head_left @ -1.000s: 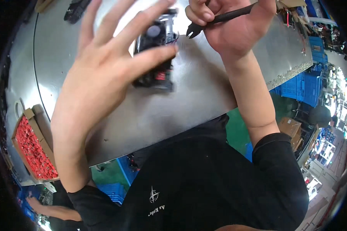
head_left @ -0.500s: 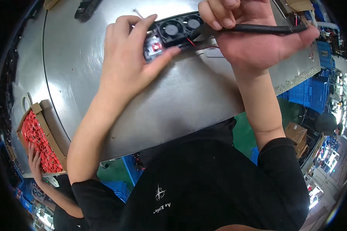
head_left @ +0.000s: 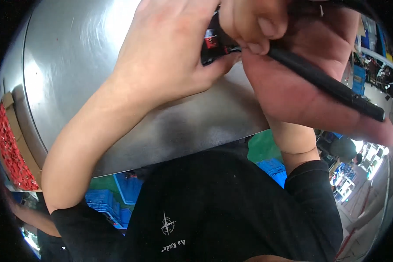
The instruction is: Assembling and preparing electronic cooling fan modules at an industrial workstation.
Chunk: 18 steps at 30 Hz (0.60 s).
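Note:
My left hand [head_left: 166, 56] is closed around a dark device [head_left: 211, 42] with a red part on it. Only a narrow strip of this device shows between my hands; its two black fans, seen earlier, are hidden now. My right hand [head_left: 288, 87] grips black-handled pliers [head_left: 323, 83], one handle lying across the palm toward the little finger. The plier jaws are out of sight behind my right fingers, right beside the device. My left thumb reaches toward the right fingertips.
Under my hands is a shiny metal table [head_left: 174, 131], its near edge in front of my body. A cardboard box of small red parts [head_left: 13, 148] stands at the left. Another person's arm [head_left: 37, 218] is below it. Blue crates [head_left: 102, 203] sit beneath the table.
Both hands and the pliers have come much larger in view, the hands now close together. The fans have gone out of sight. The other person's hand has left the box of red parts.

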Each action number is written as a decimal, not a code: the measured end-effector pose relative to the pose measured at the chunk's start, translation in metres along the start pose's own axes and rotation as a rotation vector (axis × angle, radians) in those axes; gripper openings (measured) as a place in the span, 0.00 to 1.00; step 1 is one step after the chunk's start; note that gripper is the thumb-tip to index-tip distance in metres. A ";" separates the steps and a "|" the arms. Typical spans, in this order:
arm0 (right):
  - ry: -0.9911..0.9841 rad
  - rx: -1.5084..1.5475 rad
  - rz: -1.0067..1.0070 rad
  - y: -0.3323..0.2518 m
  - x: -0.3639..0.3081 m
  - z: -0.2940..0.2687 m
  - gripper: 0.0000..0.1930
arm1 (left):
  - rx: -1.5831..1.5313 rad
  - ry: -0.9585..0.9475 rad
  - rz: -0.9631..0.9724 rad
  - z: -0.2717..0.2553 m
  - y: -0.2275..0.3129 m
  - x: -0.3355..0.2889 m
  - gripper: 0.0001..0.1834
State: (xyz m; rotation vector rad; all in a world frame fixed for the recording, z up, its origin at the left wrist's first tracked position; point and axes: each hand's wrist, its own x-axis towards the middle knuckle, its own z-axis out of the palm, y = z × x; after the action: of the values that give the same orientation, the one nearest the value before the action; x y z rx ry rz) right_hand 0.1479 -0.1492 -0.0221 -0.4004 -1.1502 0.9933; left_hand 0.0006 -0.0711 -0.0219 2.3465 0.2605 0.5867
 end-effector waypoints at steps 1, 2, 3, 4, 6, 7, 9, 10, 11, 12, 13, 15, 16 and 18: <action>0.007 -0.032 0.024 0.000 0.001 0.004 0.13 | -0.001 0.015 -0.011 -0.001 -0.003 -0.003 0.19; 0.012 -0.065 0.048 -0.001 0.002 0.008 0.13 | -0.025 0.013 0.019 -0.001 -0.006 -0.005 0.19; 0.018 -0.097 0.070 -0.002 0.004 0.012 0.13 | -0.048 0.011 0.049 -0.002 -0.009 -0.008 0.20; 0.024 -0.136 0.090 -0.005 0.005 0.015 0.14 | -0.050 0.025 0.045 -0.002 -0.009 -0.009 0.20; 0.037 -0.215 0.126 -0.012 0.008 0.021 0.15 | -0.079 0.033 0.011 -0.002 -0.007 -0.009 0.19; 0.046 -0.251 0.141 -0.013 0.009 0.023 0.15 | -0.078 0.042 0.005 -0.003 -0.007 -0.010 0.19; 0.064 -0.323 0.169 -0.017 0.010 0.027 0.16 | -0.125 0.031 -0.009 -0.006 -0.006 -0.010 0.19; 0.056 -0.322 0.175 -0.018 0.011 0.029 0.16 | -0.125 0.040 -0.014 -0.007 -0.006 -0.010 0.19; 0.047 -0.373 0.194 -0.018 0.013 0.031 0.16 | -0.128 0.031 -0.039 -0.007 -0.005 -0.010 0.19; 0.037 -0.423 0.212 -0.019 0.014 0.033 0.16 | -0.131 0.022 -0.064 -0.008 -0.005 -0.011 0.19; 0.062 -0.419 0.212 -0.022 0.013 0.036 0.15 | -0.131 0.029 -0.063 -0.008 -0.005 -0.012 0.19; 0.091 -0.367 0.198 -0.023 0.014 0.039 0.18 | -0.116 0.053 -0.004 -0.006 -0.006 -0.013 0.18; 0.130 -0.310 0.182 -0.020 0.012 0.040 0.22 | -0.116 0.055 -0.005 -0.007 -0.008 -0.014 0.18; 0.208 -0.196 0.151 -0.012 0.009 0.043 0.29 | -0.172 0.038 0.036 -0.009 -0.013 -0.016 0.16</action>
State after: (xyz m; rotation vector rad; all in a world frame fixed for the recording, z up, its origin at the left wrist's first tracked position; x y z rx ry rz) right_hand 0.1151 -0.1575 0.0090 -0.7391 -1.0426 0.9470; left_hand -0.0180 -0.0621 -0.0303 2.1794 0.1775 0.6463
